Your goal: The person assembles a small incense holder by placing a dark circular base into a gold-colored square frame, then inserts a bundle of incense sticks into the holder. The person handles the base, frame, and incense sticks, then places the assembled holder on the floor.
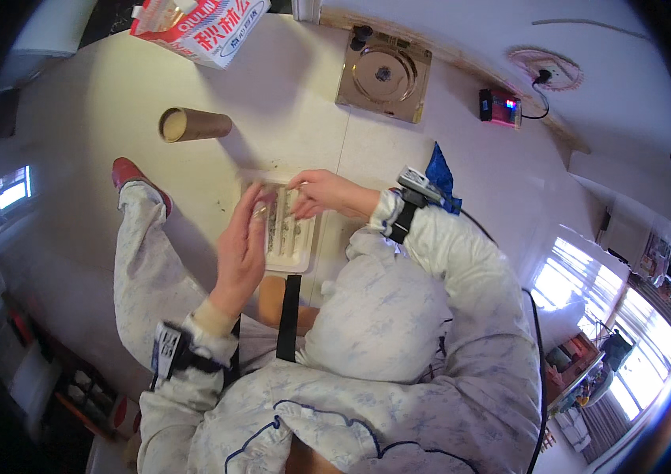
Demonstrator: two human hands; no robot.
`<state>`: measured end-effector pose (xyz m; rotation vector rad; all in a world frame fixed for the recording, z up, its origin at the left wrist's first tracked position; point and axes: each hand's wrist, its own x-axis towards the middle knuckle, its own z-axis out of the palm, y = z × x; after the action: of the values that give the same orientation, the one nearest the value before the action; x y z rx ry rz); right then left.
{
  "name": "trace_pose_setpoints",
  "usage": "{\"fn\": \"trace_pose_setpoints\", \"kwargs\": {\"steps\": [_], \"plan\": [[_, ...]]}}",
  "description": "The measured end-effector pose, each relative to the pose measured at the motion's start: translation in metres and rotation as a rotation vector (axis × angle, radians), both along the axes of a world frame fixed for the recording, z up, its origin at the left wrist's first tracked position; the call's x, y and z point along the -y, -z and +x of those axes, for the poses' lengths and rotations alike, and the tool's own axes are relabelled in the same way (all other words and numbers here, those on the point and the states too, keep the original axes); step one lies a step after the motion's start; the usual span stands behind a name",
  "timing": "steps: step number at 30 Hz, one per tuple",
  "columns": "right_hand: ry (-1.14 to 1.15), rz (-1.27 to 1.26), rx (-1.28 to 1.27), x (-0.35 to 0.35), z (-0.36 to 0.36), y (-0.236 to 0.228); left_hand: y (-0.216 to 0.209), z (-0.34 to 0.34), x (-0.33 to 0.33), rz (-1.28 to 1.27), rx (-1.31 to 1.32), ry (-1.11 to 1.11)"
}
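A shallow cream-white tray [300, 261] lies on the floor in front of me, with long parallel compartments that hold small dark bits. My left hand [242, 246] is over the tray's left side, its fingers pressed together and their tips smeared by motion. A small pale spot shows near its thumb, too small to name. Above the tray's right side is my right hand [321, 193], its fingers bent down toward the compartments. Whatever its fingertips hold, if anything, is hidden. Both wrists wear strapped devices.
A brown cardboard tube [207, 125] lies beyond the tray. Farther back are a red-and-white bag [207, 31] and a gas stove [383, 73]. A small lit box [499, 108] is plugged into the wall socket. Dark specks dot the floor, and a blue cloth [443, 178] lies beside my right forearm.
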<state>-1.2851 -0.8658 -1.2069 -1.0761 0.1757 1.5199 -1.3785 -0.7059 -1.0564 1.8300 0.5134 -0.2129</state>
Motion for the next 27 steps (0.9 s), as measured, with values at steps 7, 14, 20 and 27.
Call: {"fn": "trace_pose_setpoints", "kwargs": {"steps": [7,14,20,27], "plan": [[0.238,0.239,-0.103,-0.073,-0.047,-0.1,0.068,-0.03,0.002,0.565,0.635,0.128],[-0.291,0.519,1.557,-0.099,-0.056,-0.163,0.032,-0.049,-0.022,-1.473,0.166,-0.762],[-0.345,0.235,2.111,-0.138,0.015,-0.169,-0.087,-0.061,-0.057,-1.601,0.236,-0.515],[-0.617,-0.076,1.996,-0.216,0.045,-0.133,-0.091,-0.049,-0.147,-0.942,0.358,-0.687]]}}
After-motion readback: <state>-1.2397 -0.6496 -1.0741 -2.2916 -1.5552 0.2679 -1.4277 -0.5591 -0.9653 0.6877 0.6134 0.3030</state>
